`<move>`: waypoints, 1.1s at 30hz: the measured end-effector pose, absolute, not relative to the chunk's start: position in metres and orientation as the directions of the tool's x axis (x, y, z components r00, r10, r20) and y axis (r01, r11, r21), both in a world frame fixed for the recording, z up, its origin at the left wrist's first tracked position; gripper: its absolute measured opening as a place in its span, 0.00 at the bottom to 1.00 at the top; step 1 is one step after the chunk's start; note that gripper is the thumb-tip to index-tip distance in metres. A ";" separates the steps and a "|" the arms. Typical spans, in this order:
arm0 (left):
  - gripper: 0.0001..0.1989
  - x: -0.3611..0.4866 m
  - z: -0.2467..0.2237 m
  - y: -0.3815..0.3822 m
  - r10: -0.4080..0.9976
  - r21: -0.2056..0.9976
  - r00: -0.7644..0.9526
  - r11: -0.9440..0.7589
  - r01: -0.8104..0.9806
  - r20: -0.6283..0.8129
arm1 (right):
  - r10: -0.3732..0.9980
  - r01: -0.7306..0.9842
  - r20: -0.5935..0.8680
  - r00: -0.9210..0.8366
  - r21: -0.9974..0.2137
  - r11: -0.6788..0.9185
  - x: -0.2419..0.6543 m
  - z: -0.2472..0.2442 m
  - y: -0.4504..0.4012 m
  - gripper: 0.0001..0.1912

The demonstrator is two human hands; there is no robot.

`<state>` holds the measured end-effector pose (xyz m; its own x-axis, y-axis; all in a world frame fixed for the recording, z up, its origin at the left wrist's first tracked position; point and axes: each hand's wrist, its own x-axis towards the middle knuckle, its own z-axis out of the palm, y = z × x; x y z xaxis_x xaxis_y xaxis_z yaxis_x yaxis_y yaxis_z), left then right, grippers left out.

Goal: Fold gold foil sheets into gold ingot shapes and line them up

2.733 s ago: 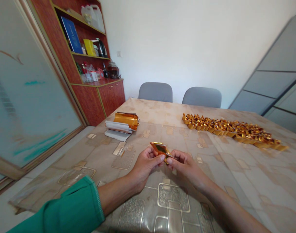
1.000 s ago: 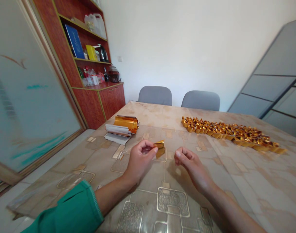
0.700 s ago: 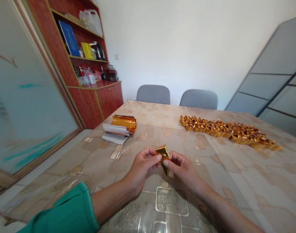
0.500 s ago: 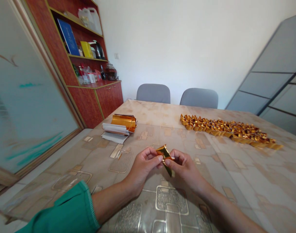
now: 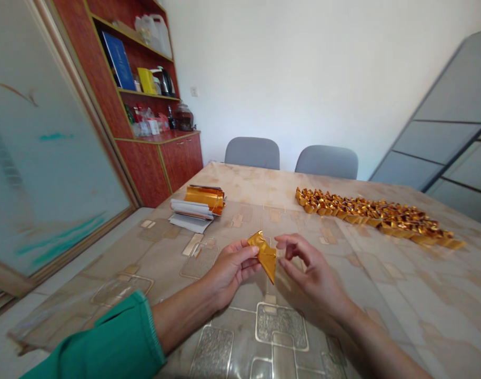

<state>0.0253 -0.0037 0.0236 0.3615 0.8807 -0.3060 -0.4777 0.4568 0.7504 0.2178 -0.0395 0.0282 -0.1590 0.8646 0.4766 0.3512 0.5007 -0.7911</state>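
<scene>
**While a folded gold foil piece (image 5: 264, 256) is pinched by the left hand (image 5: 230, 268), the right hand (image 5: 313, 266) is held open beside it**

The far left of the frame is taken up by a frosted glass door (image 5: 47, 158). At upper left stands a red-brown wooden cabinet (image 5: 146, 168), on whose shelves a blue binder (image 5: 118, 60) and an electric kettle (image 5: 165, 81) are kept. Two grey chairs (image 5: 252, 152) (image 5: 326, 162) are placed at the far side of a table (image 5: 240, 179) with a patterned cover. Along its far right, a long band of folded gold ingots (image 5: 378, 221) is laid in close rows, apparently so that they are kept together. Left of centre, a stack of white paper strips (image 5: 189, 209) is set with curled gold foil sheets (image 5: 204, 195) on top, seemingly within easy reach. At centre frame, the foil piece appears to be held just above the table, its upper end clamped between the left thumb and fingers, its lower tip left free. The right hand's fingers (image 5: 290, 252) are spread apart and slightly curled, just beside the foil but not touching it. A green sleeve (image 5: 106, 337) is seen at lower left.
</scene>
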 end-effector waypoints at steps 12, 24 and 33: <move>0.19 0.028 0.021 -0.011 0.895 0.825 0.380 0.389 -0.409 -0.234 | 0.712 0.436 0.561 -0.422 -0.563 0.702 0.226 0.033 -0.036 0.09; 0.21 0.028 0.023 -0.012 0.917 0.816 0.346 0.350 -0.460 -0.199 | 0.806 0.279 0.518 -0.286 -0.760 0.587 0.221 0.034 -0.039 0.06; 0.20 0.032 0.021 -0.017 0.916 0.845 0.360 0.330 -0.420 -0.178 | 0.883 0.301 0.428 -0.190 -0.831 0.468 0.216 0.036 -0.040 0.10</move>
